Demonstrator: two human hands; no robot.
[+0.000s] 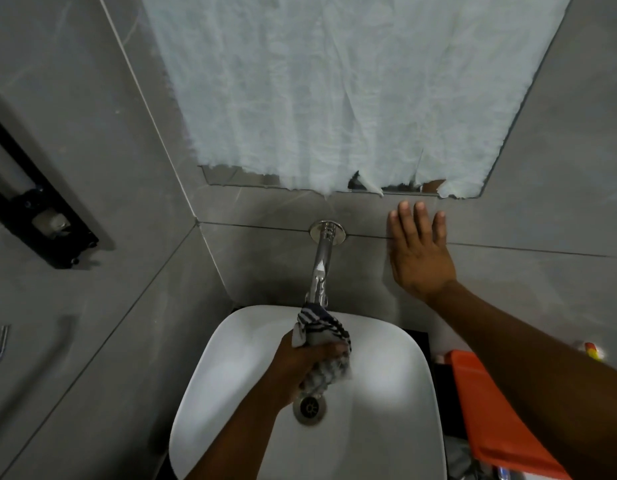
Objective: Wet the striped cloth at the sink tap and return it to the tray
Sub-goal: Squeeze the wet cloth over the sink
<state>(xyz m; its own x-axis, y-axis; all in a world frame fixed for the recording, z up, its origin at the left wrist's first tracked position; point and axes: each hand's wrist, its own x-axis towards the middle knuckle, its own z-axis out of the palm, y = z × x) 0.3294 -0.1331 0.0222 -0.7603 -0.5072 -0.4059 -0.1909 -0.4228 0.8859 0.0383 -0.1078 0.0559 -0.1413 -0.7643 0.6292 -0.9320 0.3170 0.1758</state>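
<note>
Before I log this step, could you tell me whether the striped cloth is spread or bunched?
Bunched: the striped cloth is crumpled in the left hand below the tap.

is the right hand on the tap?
No, the right hand is pressed flat on the wall tile beside the tap, while the left hand holds the striped cloth under it.

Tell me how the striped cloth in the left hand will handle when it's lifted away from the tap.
The striped cloth looks floppy: it bunches and folds in the left hand. Held under the tap over the sink, it probably gains weight and may drip.
</note>
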